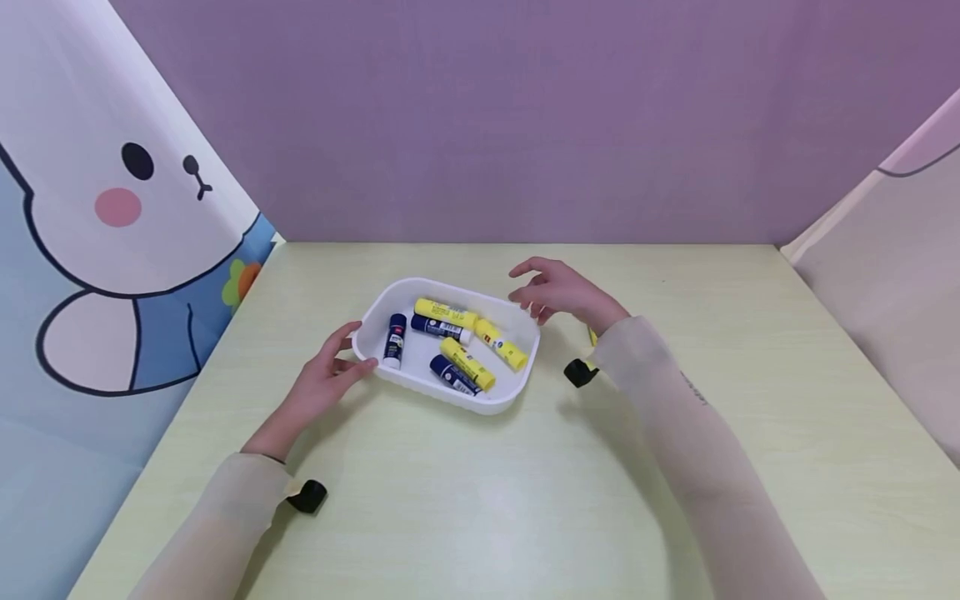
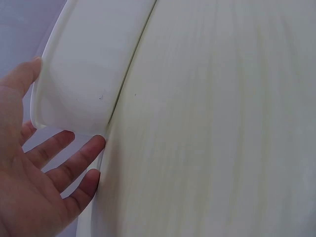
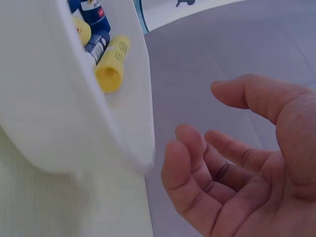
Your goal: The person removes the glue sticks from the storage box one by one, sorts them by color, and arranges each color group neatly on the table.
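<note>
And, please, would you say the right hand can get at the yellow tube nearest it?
Probably yes: the right hand is empty beside the white tray, and nothing lies over that yellow tube; only the rim needs clearing.

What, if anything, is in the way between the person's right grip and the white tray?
Nothing visible stands in the way: the right wrist view shows only open space between the right grip and the white tray. The yellow and navy tubes lie inside the tray.
</note>
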A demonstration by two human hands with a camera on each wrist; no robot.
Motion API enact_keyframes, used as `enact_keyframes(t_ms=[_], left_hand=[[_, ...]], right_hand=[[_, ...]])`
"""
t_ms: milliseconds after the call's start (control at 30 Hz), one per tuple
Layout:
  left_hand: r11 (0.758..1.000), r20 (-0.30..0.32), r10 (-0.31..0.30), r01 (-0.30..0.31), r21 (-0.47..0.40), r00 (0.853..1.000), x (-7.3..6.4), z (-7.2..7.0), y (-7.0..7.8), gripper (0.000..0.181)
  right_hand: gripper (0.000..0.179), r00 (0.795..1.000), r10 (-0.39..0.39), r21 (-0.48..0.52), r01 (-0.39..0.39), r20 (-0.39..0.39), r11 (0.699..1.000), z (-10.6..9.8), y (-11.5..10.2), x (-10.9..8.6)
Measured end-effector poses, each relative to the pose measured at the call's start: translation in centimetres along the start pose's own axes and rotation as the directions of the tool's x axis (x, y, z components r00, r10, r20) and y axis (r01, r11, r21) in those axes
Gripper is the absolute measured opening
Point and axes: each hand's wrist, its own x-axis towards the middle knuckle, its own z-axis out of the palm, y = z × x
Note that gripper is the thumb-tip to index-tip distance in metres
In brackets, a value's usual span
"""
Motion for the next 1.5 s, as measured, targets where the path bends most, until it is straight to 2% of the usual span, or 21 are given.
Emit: enact_keyframes(t_ms=[300,667,900,1167,1500], left_hand=[[1.0,-0.007,0.024,-0.024,-0.009,1.0,0.1,0.3,-0.3,0.07],[1.0,-0.003,0.013,-0.014,-0.009,1.0,0.0,0.3,-0.1,0.071],[1.0,-0.006,0.016,-0.016,-0.008,1.0,-0.2,0.1,0.1,0.071],[1.0,-0.011,0.022,-0.022,-0.001,1.0,-0.2,0.0,-0.4,0.07],[1.0,-0.003,0.012,-0.012,-0.006,1.0,-0.3,-0.1,-0.4,0.072]], right_hand=[[0.048,0.996,-0.025,-0.007,0.026,0.081,1.0,1.8,-1.3,0.6],[0.046,0.99,0.01,-0.047,-0.003,0.143,0.999,3.9,-2.7,1.7],[0.048,0.983,-0.021,-0.063,0.033,0.183,0.997,5.0,-3.6,2.3],[0.048,0.973,-0.031,-0.079,0.05,0.227,0.996,6.8,-4.5,3.1],[0.049,0.959,-0.054,-0.099,0.085,0.278,0.992,8.8,-4.8,4.3]])
